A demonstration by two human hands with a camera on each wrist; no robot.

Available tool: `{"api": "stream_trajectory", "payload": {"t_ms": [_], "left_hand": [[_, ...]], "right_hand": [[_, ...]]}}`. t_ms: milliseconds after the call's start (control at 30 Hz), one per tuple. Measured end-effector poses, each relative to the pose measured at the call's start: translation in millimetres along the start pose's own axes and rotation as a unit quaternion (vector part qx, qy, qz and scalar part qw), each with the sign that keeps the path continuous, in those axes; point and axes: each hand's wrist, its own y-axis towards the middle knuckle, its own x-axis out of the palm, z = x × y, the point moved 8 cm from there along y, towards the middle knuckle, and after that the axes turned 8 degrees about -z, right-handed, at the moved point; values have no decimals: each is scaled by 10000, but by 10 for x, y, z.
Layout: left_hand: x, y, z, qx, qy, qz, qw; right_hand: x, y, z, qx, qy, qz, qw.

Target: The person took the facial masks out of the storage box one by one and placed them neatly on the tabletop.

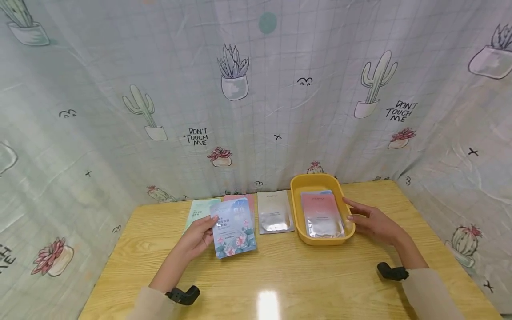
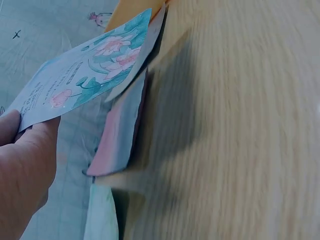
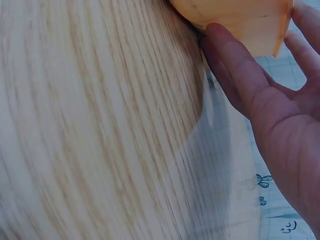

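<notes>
My left hand (image 1: 198, 238) pinches a blue sheet mask packet (image 1: 236, 235) with pink lotus flowers by its left edge, thumb on the printed face. In the left wrist view the packet (image 2: 100, 70) is held tilted above the wooden table, casting a shadow. It partly covers a green packet (image 1: 201, 211) and a pink packet (image 1: 249, 198) behind it. My right hand (image 1: 374, 222) is at the right side of a yellow plastic basket (image 1: 298, 213), its fingers extended along the outer wall (image 3: 250, 30). Inside the basket a pink-and-silver packet (image 1: 322, 215) lies over a blue one.
A silver packet (image 1: 274, 213) lies on the table (image 1: 240, 284) just left of the basket. Behind the table's back edge hangs a curtain (image 1: 272, 111) printed with cacti, and it also runs along both sides. Each wrist wears a black camera band.
</notes>
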Motion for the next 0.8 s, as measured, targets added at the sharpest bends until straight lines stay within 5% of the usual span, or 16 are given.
{"api": "stream_trajectory", "payload": {"t_ms": [567,800], "left_hand": [[-502,-642,173,-328,-13,83,9994],[-642,-767,76,-705,353,256,9966]], "right_hand": [[25,-12,-1,41,-56,-129,9999],[-15,-15,-13,106,-306,-13,9995]]}}
